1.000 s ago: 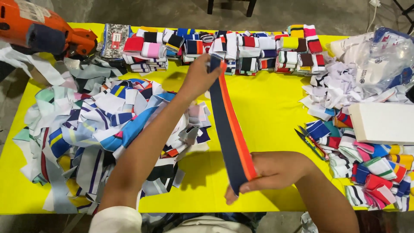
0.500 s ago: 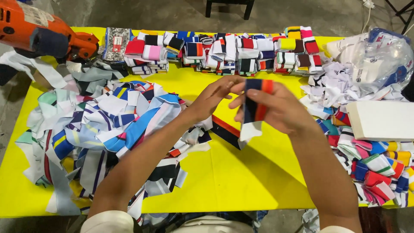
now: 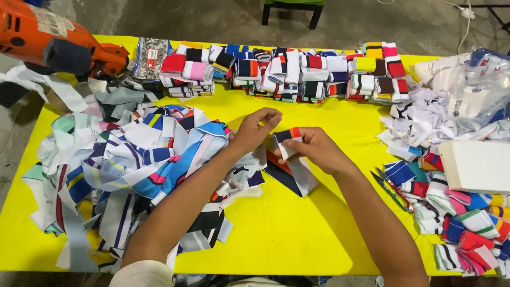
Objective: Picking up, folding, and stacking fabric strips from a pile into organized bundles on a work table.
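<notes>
**Two hands fold a striped knit band over the yellow table**

The right hand (image 3: 313,150) holds a folded striped band (image 3: 291,151) — navy, orange and white — its grip clamped on the upper fold, thumb on top. The rest of the band hangs down onto the yellow table (image 3: 297,234), white end outermost, a dark strip showing beneath it. The left hand (image 3: 256,127) hovers just beside the fold, fingers curled and close to the band; whether its grip actually pinches the cloth, I cannot tell.

Left of the arms lies a loose heap of striped strips (image 3: 127,165) in blue, white and teal. Along the far edge sits a row of folded bands (image 3: 287,72), and a second heap of folded pieces (image 3: 457,218) spreads at the right, near a white box (image 3: 475,166). Small red-handled snips (image 3: 392,187) lie on the table just beside the right forearm. An orange power tool (image 3: 58,45) rests at the far left corner.
</notes>
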